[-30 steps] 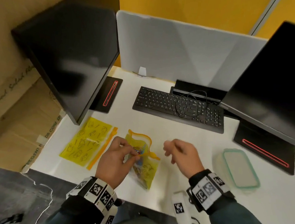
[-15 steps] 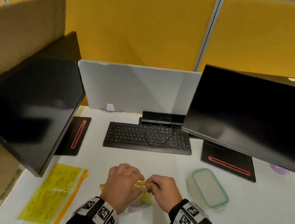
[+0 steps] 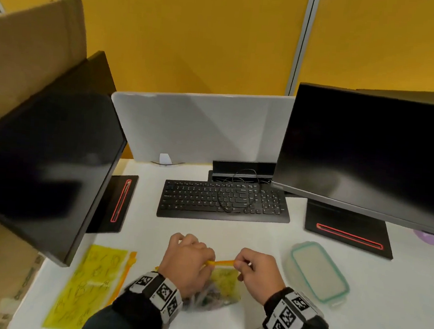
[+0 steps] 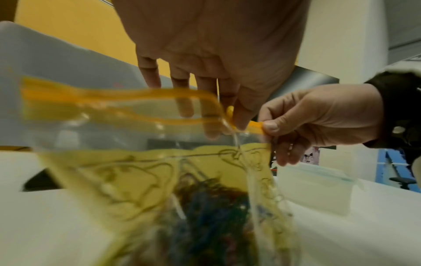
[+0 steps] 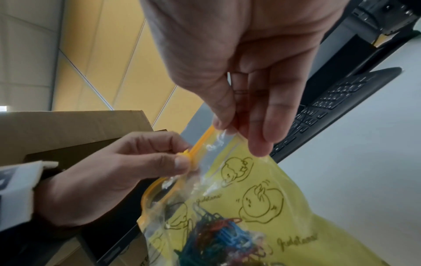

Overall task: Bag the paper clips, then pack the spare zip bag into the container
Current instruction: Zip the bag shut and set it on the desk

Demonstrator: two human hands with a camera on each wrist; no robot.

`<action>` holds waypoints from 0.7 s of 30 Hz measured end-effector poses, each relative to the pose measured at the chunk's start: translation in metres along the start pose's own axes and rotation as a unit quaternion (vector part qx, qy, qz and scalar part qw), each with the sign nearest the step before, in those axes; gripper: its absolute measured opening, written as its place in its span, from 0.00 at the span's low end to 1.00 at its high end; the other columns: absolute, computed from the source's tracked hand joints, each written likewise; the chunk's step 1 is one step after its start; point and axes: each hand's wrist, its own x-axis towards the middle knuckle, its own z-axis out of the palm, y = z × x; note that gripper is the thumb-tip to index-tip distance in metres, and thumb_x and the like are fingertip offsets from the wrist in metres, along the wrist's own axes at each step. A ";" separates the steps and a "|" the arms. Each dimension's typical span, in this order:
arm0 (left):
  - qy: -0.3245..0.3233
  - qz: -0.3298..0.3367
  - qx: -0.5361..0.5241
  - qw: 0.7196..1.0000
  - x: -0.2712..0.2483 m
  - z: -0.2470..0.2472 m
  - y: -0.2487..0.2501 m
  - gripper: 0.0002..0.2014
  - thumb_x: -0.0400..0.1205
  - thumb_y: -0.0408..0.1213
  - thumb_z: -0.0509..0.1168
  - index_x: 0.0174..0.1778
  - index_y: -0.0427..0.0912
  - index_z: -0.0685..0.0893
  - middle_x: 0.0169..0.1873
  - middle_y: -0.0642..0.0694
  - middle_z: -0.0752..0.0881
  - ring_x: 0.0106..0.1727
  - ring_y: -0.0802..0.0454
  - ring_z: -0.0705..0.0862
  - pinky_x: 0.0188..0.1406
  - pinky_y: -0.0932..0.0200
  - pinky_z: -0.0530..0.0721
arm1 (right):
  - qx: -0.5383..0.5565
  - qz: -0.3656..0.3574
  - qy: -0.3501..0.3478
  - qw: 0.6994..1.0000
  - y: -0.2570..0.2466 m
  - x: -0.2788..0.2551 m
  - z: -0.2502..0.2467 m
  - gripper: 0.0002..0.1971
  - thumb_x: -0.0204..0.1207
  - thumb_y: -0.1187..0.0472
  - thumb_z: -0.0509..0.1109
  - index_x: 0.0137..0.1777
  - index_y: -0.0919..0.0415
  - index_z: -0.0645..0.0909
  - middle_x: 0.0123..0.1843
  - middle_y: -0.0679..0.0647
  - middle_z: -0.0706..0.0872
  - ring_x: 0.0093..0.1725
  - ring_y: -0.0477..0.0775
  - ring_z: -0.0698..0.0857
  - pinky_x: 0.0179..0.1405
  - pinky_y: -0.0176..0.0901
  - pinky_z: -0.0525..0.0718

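In the head view, both hands are above the front edge of the white desk (image 3: 230, 233). The left hand (image 3: 189, 263) and the right hand (image 3: 256, 271) each pinch the orange zip strip (image 3: 221, 263) of a yellow zip bag (image 3: 223, 285), which hangs between them. The paper clips (image 3: 205, 298) lie as a dark heap in the bottom of this bag. A second yellow zip bag, the spare one (image 3: 87, 286), lies flat on the desk to the left, near the foot of the left monitor (image 3: 40, 164). The container (image 3: 319, 271), with a green-rimmed lid on it, stands to the right of the right hand. Behind the hands there is a black keyboard (image 3: 223, 201) and the right monitor (image 3: 374, 154).

In the left wrist view, the left hand (image 4: 216, 45) reaches down with its fingers at the zip strip (image 4: 127, 100); here the mouth of the bag looks partly open. The right hand (image 4: 318, 122) grips the end of the strip between thumb and fingers. The coloured paper clips (image 4: 212, 207) are seen through the plastic. The picture is blurred.

In the right wrist view, the right hand (image 5: 246, 63) pinches the corner of the bag at the end of the zip strip (image 5: 202, 139). The left hand (image 5: 118, 169) holds the yellow slider (image 5: 185, 155) between thumb and finger. Blue, red and green paper clips (image 5: 218, 239) rest inside the bag (image 5: 268, 198), under the printed drawings.
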 end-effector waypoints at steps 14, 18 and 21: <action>0.006 -0.168 -0.079 0.983 0.024 0.005 -0.084 0.09 0.81 0.44 0.57 0.55 0.50 0.78 0.55 0.48 0.84 0.52 0.44 0.82 0.55 0.49 0.76 | -0.032 0.063 0.055 0.996 0.000 0.065 -0.008 0.10 0.76 0.63 0.67 0.34 0.49 0.81 0.41 0.57 0.87 0.44 0.62 0.87 0.51 0.50 0.84; 0.046 -0.237 -0.192 0.951 0.021 0.021 -0.092 0.27 0.80 0.37 0.62 0.74 0.52 0.63 0.72 0.43 0.70 0.59 0.40 0.82 0.62 0.45 0.79 | 0.014 0.089 0.021 0.996 -0.005 0.068 -0.010 0.25 0.77 0.57 0.69 0.74 0.49 0.69 0.56 0.51 0.78 0.58 0.57 0.82 0.62 0.48 0.77; -0.011 -0.222 -0.199 0.954 0.004 0.041 -0.087 0.29 0.79 0.37 0.62 0.75 0.52 0.61 0.75 0.44 0.67 0.68 0.43 0.76 0.68 0.50 0.75 | -0.005 0.073 -0.029 0.997 0.002 0.053 -0.010 0.29 0.77 0.57 0.68 0.76 0.47 0.64 0.67 0.55 0.78 0.63 0.58 0.81 0.66 0.50 0.76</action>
